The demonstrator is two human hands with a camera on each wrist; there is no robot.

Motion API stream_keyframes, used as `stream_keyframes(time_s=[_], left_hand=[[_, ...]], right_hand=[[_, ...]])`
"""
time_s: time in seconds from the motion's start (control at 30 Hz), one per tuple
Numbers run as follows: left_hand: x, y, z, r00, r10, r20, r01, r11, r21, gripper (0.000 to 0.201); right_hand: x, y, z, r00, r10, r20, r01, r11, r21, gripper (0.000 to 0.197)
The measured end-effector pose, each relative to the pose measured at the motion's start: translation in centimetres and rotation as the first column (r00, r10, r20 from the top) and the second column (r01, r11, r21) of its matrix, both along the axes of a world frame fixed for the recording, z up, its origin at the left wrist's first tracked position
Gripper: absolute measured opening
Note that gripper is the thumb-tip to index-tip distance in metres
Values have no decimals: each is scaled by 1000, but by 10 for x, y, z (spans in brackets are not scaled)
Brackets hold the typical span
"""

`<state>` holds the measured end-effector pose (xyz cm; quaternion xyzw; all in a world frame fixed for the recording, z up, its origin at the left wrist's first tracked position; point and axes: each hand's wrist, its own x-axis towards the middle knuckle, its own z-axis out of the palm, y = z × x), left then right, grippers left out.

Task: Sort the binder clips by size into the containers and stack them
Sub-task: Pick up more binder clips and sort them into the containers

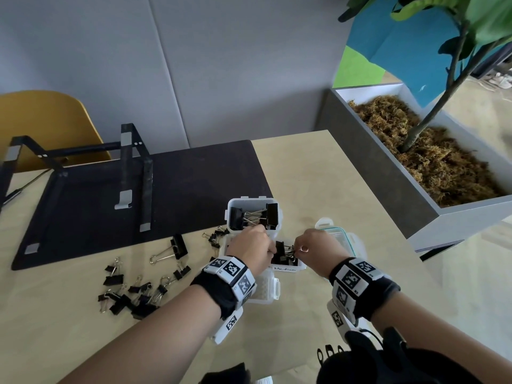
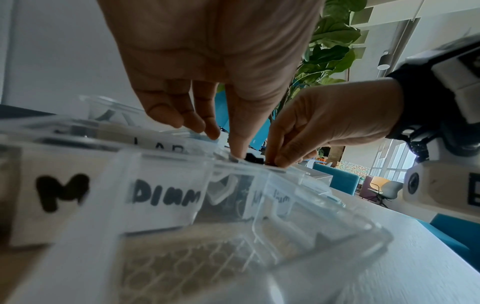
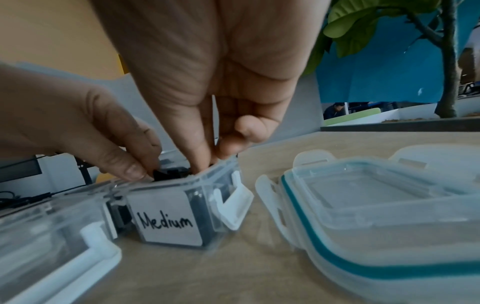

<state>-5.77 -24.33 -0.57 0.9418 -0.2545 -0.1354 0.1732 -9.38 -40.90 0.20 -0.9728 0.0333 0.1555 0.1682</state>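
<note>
The clear "Medium" container [image 1: 288,268] [image 3: 171,222] sits on the table in front of me and holds black binder clips. Both hands meet over its open top. My left hand [image 1: 273,252] [image 2: 237,153] pinches a black medium clip [image 1: 280,249] [image 3: 168,174] at the rim. My right hand [image 1: 296,249] [image 3: 205,162] pinches the same clip's wire end from the right. Behind it, the open "Large" container [image 1: 230,209] holds big clips. Loose small clips [image 1: 130,293] and one big clip [image 1: 177,246] lie on the table to the left.
A teal-sealed lid [image 1: 339,235] [image 3: 376,216] lies just right of the container. Another clear lid [image 1: 266,289] lies near my left wrist. A black mat [image 1: 180,184] with a laptop stand [image 1: 133,173] lies behind; a planter box [image 1: 415,189] borders the table's right side.
</note>
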Motion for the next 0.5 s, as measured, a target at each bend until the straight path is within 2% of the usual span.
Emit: stream_keyframes(time_s=[0.2,0.37,0.47,0.5], left_hand=[[-3,3,0,1000,12,-17,-13,999,-33,30],[-5,8,-1,995,-97,-23,98,992,74,44],[-7,15,-1,997,-77,-12,77,997,23,43],[-8,18,0,998,-67,0,67,998,3,41]], right_hand=[[1,4,0,1000,2,7,-2,1000,-10,17],[-1,7,3,1000,-19,-16,19,1000,18,16],[-1,8,6,998,-58,8,57,997,42,3],[-2,9,8,997,-77,18,76,995,57,4]])
